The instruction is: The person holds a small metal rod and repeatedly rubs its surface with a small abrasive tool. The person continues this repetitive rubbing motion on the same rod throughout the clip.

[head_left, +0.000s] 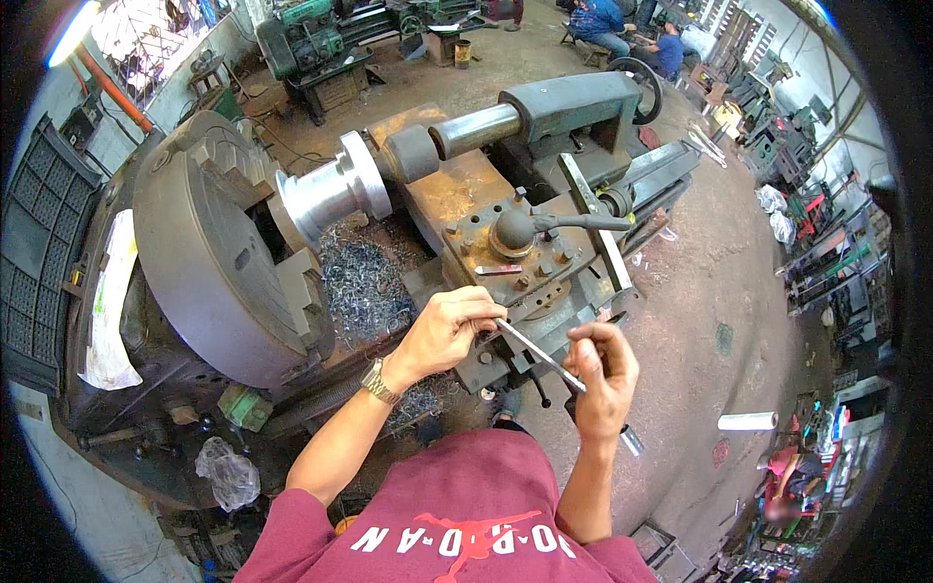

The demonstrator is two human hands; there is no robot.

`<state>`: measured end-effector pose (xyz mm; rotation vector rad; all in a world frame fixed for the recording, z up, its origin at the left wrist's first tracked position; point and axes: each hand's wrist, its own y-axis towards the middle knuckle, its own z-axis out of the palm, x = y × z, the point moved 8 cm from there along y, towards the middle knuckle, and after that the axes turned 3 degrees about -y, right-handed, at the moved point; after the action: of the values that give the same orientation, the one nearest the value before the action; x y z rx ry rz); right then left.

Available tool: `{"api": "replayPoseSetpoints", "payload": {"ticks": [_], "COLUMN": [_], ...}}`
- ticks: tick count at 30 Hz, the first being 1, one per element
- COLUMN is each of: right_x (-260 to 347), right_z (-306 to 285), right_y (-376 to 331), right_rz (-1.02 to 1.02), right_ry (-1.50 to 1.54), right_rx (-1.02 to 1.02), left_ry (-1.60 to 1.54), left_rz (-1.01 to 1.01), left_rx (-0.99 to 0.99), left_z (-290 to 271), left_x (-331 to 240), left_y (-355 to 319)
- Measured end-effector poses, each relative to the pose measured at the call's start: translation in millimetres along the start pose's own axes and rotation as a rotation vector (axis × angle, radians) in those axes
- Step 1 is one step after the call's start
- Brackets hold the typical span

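Observation:
My left hand [455, 328] is closed around the upper end of a thin, straight metal rod [539, 354], over the lathe's carriage. A gold-coloured wristwatch [379, 381] is on that wrist. The rod slants down to the right, its lower end against my right hand [603, 377]. My right fingers are curled toward the thumb; what they grip is hidden. A short shiny metal piece [632, 440] shows beside the right wrist. Just beyond my hands is the tool post [513, 233] with its ball-ended lever [583, 222]. A small red-and-silver bar [499, 269] lies on it.
At left, the large lathe chuck [219, 262] holds a shiny turned metal workpiece [335, 189], which the tailstock [573, 105] supports. Metal shavings [364, 282] fill the bed below. A flat bar [595, 223] lies across the carriage. Other people [669, 51] sit farther off.

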<state>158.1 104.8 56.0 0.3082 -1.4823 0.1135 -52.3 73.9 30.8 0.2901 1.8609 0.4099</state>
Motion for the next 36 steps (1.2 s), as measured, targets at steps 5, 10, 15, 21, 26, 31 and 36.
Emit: {"api": "replayPoseSetpoints", "payload": {"ticks": [5, 10, 15, 21, 26, 31, 36], "right_x": [2.0, -8.5, -32.1, -46.2, -55.7, -69.4, -80.9], "right_z": [1.6, -13.8, -42.9, -49.8, -53.2, -45.9, -21.7], "right_y": [-35.8, -26.6, 12.3, 17.8, 63.8, 111.3, 151.1], "right_rz": [-0.078, -0.136, -0.197, -0.250, -0.267, -0.320, -0.327], "right_ry": [-0.089, -0.180, 0.073, 0.167, 0.236, 0.266, 0.127], "right_rx": [-0.190, -0.412, -0.638, -0.696, -0.651, -0.695, -0.669], "left_ry": [-0.076, 0.002, 0.142, 0.077, 0.121, 0.123, 0.148], "left_rz": [0.005, 0.064, 0.139, 0.082, 0.080, 0.010, -0.039], "left_rx": [0.105, 0.080, -0.030, -0.093, -0.151, -0.256, -0.383], "left_z": [1.5, 3.1, 4.1, 4.3, 3.7, 2.1, 0.5], "left_x": [1.2, 0.3, -7.0, -4.3, -6.6, -11.7, -14.2], "left_y": [2.2, -1.3, -4.1, -8.0, -9.4, -13.0, -16.4]}}
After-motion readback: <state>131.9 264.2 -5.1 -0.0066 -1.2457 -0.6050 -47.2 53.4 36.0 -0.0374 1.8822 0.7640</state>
